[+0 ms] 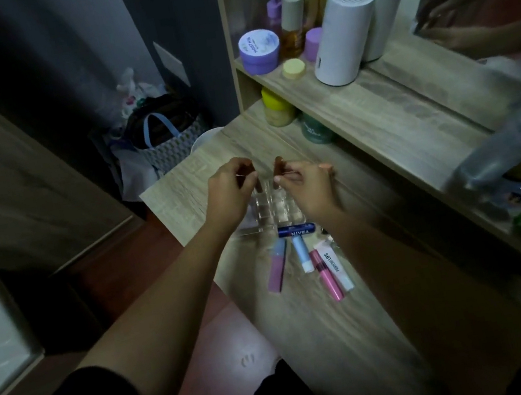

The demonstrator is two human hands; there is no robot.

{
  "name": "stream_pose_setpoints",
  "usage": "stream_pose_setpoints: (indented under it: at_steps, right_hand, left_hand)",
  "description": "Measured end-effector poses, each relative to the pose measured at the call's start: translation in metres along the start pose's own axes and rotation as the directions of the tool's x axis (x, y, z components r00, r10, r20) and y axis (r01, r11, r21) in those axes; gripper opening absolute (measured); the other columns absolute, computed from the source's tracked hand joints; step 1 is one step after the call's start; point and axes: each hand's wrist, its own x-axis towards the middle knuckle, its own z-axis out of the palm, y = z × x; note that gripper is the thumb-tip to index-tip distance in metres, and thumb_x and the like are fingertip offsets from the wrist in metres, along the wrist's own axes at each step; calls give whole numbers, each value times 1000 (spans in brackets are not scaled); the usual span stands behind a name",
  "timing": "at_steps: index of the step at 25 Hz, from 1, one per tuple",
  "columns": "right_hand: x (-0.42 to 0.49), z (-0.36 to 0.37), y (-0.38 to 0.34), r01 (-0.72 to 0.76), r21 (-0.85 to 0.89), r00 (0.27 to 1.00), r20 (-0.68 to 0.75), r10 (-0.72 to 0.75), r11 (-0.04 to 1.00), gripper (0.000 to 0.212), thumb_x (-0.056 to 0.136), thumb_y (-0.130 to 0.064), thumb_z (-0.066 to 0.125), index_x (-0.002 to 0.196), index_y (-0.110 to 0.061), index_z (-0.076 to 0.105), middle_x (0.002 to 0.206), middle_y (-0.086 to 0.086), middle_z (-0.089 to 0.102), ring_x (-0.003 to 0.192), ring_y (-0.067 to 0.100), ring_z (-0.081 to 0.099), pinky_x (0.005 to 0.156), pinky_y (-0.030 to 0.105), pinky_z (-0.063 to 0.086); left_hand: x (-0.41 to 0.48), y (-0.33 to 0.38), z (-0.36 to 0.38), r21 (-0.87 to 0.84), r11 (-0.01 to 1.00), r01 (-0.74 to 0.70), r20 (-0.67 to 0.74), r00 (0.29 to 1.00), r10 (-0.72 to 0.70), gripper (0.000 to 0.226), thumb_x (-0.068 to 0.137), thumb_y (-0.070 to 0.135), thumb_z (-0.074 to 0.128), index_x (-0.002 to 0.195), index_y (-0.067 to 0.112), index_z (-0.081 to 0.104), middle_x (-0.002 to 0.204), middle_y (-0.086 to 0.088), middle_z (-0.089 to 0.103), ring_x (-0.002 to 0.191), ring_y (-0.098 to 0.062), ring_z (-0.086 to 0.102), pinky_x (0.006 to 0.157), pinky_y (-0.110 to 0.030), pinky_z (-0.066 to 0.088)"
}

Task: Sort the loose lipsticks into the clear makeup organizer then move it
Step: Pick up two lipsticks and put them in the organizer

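Note:
The clear makeup organizer [275, 210] stands on the wooden table, partly hidden under both hands. My left hand [228, 192] pinches a brownish lipstick [250, 178] above the organizer's far slots. Over the same slots my right hand [307, 185] grips another brown lipstick [279, 165]. Nearer to me lie loose ones: a blue Nivea stick [296, 230], a pink-purple tube [278, 270], a light blue and white stick [302, 254], a pink tube [326, 274] and a white tube with lettering [335, 266].
A shelf [358, 110] to the right carries a white cylinder [343, 31], purple jars and bottles. Under it stand a yellow-lidded jar [278, 107] and a green jar [315, 130]. A mirror is at far right. A bag [168, 137] sits on the floor beyond the table.

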Motion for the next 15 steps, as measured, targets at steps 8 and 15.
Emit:
stream_pose_setpoints:
  at_steps: [8, 15]
  right_hand:
    - [8, 16, 17, -1, -83, 1000, 7, 2, 997, 31, 82, -3, 67, 113, -5, 62, 93, 8, 70, 83, 13, 67, 77, 21, 55]
    - [9, 13, 18, -38, -101, 998, 41, 42, 994, 31, 79, -4, 71, 108, -6, 62, 94, 7, 67, 85, 13, 64, 78, 20, 53]
  left_hand:
    - [9, -18, 13, 72, 997, -39, 102, 994, 32, 24, 85, 13, 65, 107, 6, 65, 103, -15, 72, 93, -24, 66, 80, -18, 44]
    - [8, -20, 11, 21, 998, -51, 139, 989, 48, 20, 80, 11, 67, 99, 6, 64, 95, -13, 71, 81, -22, 67, 78, -32, 57]
